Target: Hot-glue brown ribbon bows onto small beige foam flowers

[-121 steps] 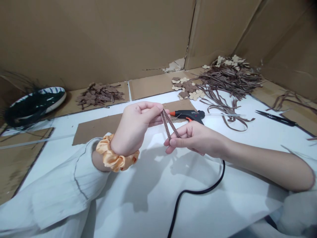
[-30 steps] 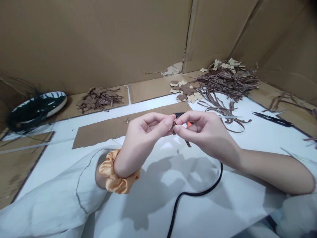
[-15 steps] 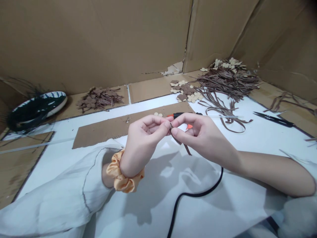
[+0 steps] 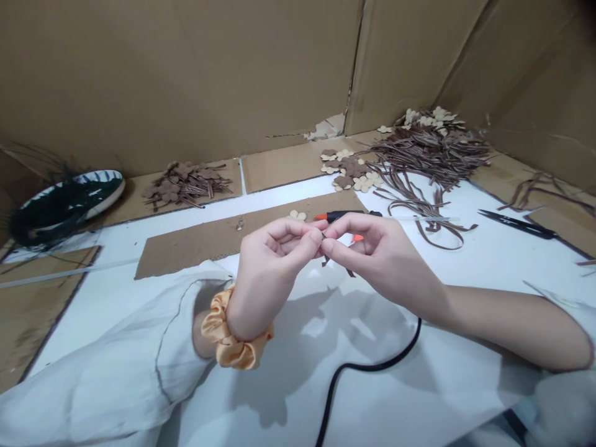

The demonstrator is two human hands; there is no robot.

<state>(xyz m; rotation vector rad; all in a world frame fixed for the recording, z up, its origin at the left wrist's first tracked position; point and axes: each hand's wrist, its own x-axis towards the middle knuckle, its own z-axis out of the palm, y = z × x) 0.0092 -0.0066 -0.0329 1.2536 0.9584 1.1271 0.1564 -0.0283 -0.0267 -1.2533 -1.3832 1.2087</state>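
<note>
The left grip (image 4: 265, 273) and right grip (image 4: 395, 264) are now drawn together, both pinching a thin brown ribbon (image 4: 351, 272) above the white bench (image 4: 372, 403). Short ends hang below; the ribbon appears folded and steadied from both sides. Behind, a black-and-orange glue gun (image 4: 342, 216) lies near a cream flower-shaped cutout (image 4: 298, 215) on brown cardboard (image 4: 186, 248).

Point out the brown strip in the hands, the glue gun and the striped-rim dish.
Brown strip (image 4: 351, 273): head view, a hanging end.
Glue gun (image 4: 339, 216): head view, black front part.
Dish (image 4: 103, 177): head view, far rim.
</note>
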